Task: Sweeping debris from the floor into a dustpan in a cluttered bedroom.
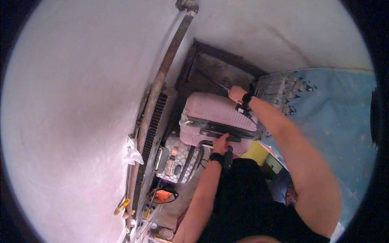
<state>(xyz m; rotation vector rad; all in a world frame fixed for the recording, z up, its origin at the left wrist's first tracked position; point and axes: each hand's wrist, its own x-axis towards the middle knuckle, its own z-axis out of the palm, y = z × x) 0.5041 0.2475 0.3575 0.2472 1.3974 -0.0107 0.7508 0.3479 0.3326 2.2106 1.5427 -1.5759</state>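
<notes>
A pink hard-shell suitcase (209, 106) with a black zip band stands in front of me, close to the corner of the room. My left hand (221, 144) is at the black carry handle (208, 133) on its side, fingers curled over it. Beyond the suitcase's top edge, my right hand (237, 93) is closed around a thin rod (217, 83) that points into the dark corner. The rod's far tip is hard to make out. Both wrists wear black bands.
Left of the suitcase stands a patterned grey-and-white case (176, 164). A radiator (152, 121) and rusty pipe (161, 74) run along the left wall. An orange-lined item (164, 196) lies lower down. On the right hangs or lies blue printed fabric (331, 112).
</notes>
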